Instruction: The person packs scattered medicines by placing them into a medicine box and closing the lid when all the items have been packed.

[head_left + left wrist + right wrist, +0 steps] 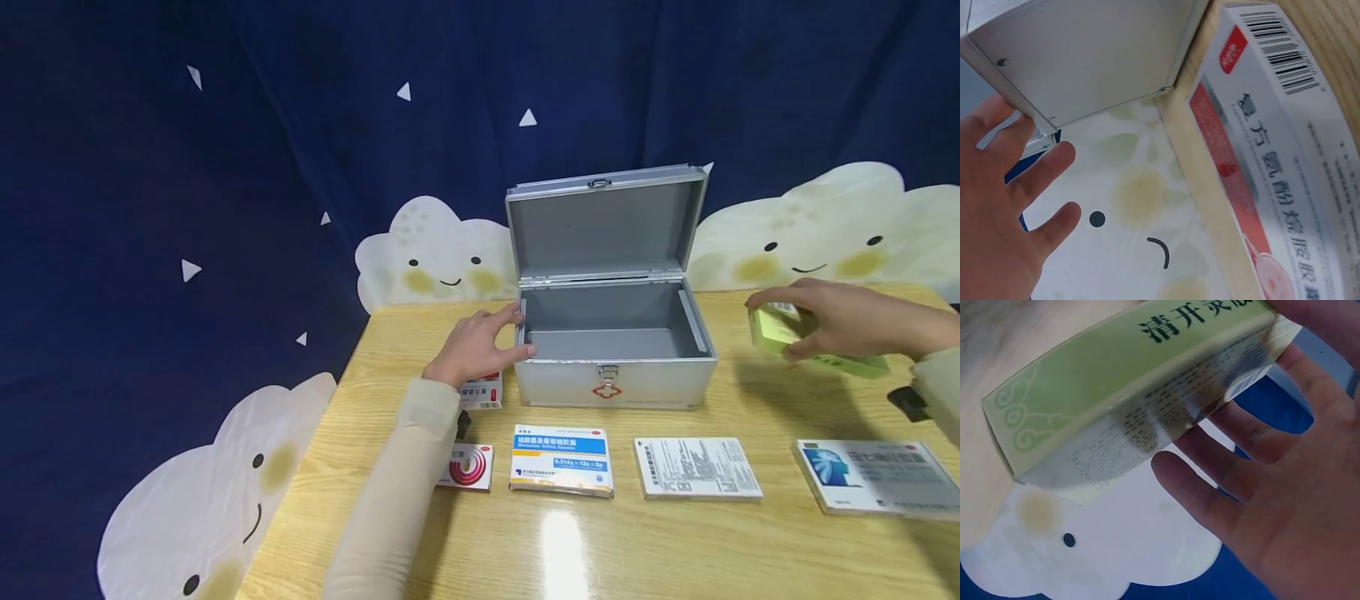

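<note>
An aluminium first-aid case (652, 385) stands on the table with its lid (607, 225) raised; the inside that shows holds nothing. My left hand (474, 343) rests at the case's left rim, fingers spread, with thumb and fingertips touching the edge. To the right of the case, my right hand (855, 318) holds a green medicine box (771, 332) above the table, thumb on one side and fingers on the other. In the right wrist view, the little finger stands off the box. Below my left hand lies a white and red medicine box (1260, 162), partly hidden by the wrist in the head view.
Along the front of the wooden table (675, 550) lie a box with red rings (468, 467), a blue and white box (562, 462), a white text-covered box (697, 469) and a box with a blue head picture (877, 479). A dark blue curtain (450, 150) hangs behind.
</note>
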Demonstrator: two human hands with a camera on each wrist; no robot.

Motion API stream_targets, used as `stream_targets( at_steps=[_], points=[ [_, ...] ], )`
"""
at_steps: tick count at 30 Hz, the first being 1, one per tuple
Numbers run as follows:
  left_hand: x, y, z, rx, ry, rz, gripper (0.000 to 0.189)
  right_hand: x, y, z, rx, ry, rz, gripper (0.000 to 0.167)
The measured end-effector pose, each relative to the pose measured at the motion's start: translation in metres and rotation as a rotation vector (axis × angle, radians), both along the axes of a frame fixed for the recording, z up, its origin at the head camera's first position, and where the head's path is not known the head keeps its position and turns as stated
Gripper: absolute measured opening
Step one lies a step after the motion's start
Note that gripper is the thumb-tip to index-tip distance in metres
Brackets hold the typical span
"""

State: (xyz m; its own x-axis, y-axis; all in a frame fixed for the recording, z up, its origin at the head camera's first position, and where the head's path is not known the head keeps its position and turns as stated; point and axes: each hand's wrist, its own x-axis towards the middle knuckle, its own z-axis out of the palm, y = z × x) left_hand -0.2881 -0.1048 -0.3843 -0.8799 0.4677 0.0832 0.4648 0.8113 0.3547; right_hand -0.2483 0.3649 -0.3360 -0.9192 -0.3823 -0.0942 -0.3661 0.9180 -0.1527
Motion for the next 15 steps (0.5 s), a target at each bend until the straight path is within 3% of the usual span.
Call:
stream_targets(
  at_steps=[6, 15],
  points=[
    [0.000, -0.001, -0.003, 0.007, 0.024, -0.011, 0.072, -0.001, -0.014, 0.019, -0.003, 0.024, 0.010, 0.078],
    [0.000, -0.001, -0.004, 0.035, 0.011, -0.007, 0.076, -0.004, -0.041, 0.033, -0.005, 0.033, 0.036, 0.077]
  ],
)
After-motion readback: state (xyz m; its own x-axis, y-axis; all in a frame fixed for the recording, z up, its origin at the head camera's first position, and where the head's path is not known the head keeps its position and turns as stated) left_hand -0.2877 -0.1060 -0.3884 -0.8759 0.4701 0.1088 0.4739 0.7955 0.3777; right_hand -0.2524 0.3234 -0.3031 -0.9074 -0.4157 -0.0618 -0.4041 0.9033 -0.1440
